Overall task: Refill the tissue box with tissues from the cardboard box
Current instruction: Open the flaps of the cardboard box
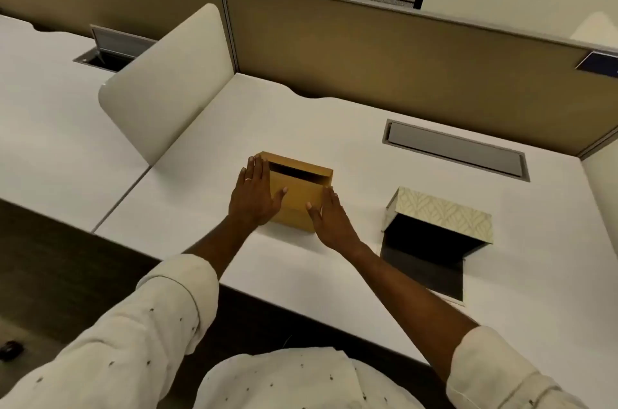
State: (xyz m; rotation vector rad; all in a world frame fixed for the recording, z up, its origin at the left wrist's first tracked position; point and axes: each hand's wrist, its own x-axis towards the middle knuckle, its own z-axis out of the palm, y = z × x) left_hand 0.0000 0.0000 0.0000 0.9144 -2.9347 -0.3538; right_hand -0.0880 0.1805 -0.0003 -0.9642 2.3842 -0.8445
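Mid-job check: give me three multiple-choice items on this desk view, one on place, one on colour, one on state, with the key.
1. The patterned tissue box lies where relative to the cardboard box?
A. To its right
B. To its left
C. On top of it

2. The cardboard box is what colour?
A. Blue
B. Yellow-brown
C. Black

3. How do the hands meet the cardboard box?
A. Both away from it
B. Only one touches it
C. Left hand and right hand lie flat against its sides

Key: 1 A, it sits apart, rightward on the desk; 2 B, tan card; 3 C, open palms flank it.
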